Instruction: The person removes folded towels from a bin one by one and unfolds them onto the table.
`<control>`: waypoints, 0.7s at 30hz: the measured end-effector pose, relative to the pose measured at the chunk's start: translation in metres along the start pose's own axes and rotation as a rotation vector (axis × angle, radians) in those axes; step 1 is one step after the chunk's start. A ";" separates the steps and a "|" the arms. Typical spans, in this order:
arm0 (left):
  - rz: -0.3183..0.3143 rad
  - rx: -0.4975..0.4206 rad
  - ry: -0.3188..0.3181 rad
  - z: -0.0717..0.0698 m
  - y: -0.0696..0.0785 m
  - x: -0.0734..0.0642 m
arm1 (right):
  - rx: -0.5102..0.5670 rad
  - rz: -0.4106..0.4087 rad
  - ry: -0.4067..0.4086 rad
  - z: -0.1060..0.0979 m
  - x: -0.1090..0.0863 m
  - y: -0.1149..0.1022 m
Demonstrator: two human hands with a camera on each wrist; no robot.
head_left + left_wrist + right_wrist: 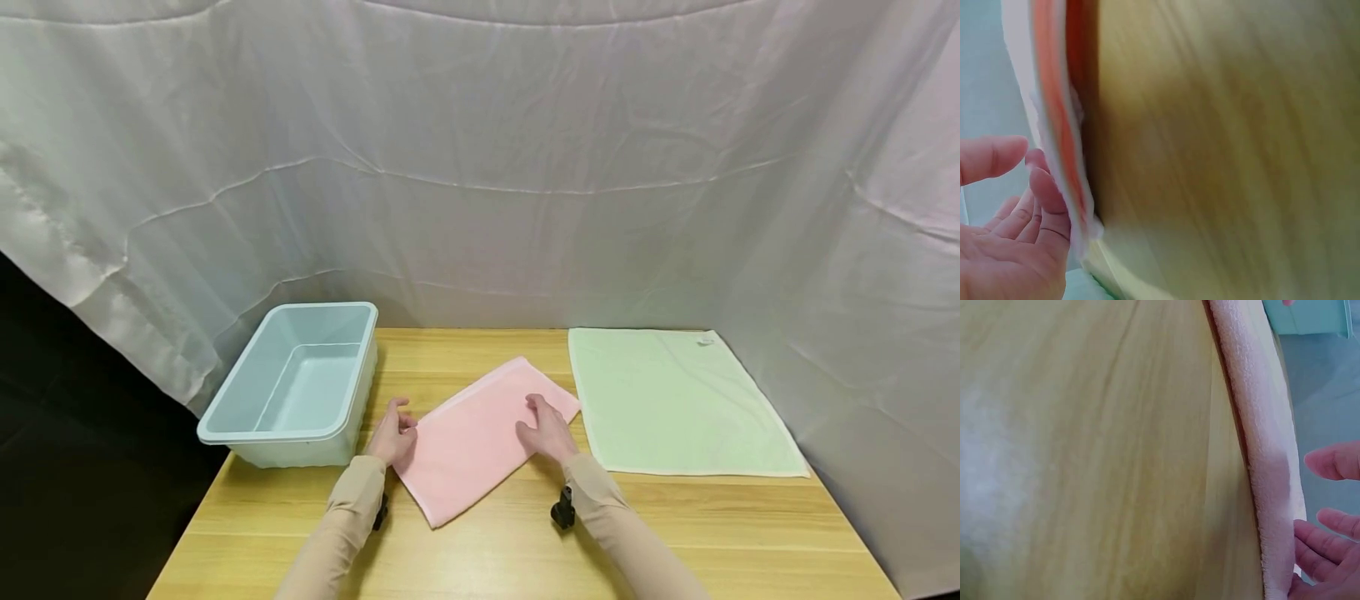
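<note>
A folded pink towel (472, 450) lies slantwise on the table between the hands. My left hand (393, 435) is at its left corner, and in the left wrist view the fingers (1047, 190) are against the layered edge of the towel (1063, 119) while the thumb stands apart. My right hand (550, 429) is over the towel's right part. In the right wrist view its fingers (1322, 545) touch or nearly touch the rounded fold of the towel (1260, 437), with thumb and fingers spread. Neither hand pinches the cloth.
A light blue plastic bin (352, 417) stands on the left of the wooden table (495, 567). To the right, a pale green towel (675, 408) is spread flat with a small tag at its far edge. Behind the table hangs a grey curtain (525, 208).
</note>
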State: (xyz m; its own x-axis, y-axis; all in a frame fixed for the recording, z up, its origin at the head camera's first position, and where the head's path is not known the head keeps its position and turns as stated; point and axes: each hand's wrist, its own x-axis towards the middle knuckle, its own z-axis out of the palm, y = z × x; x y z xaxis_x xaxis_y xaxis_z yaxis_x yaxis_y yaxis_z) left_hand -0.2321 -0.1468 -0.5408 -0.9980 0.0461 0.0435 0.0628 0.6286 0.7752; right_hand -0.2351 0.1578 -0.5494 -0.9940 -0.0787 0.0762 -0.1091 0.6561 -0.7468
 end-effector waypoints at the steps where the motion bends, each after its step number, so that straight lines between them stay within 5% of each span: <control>1: -0.005 0.004 0.003 0.000 0.000 -0.001 | 0.001 0.000 -0.003 0.000 0.001 0.000; 11: 0.008 0.038 0.041 0.001 -0.001 -0.007 | -0.007 -0.050 -0.007 0.003 0.010 0.000; 17: 0.011 0.006 0.042 0.003 0.000 -0.007 | -0.015 -0.092 0.099 0.007 -0.005 -0.007; 21: 0.027 0.000 0.038 0.004 0.001 -0.007 | -0.033 -0.109 0.096 0.009 -0.016 -0.010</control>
State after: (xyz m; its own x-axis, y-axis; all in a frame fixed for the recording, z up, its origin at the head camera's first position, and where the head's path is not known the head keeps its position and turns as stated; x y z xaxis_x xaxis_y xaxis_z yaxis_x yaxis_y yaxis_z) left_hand -0.2247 -0.1434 -0.5434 -0.9955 0.0333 0.0882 0.0896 0.6277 0.7733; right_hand -0.2177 0.1453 -0.5492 -0.9723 -0.0801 0.2197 -0.2154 0.6722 -0.7084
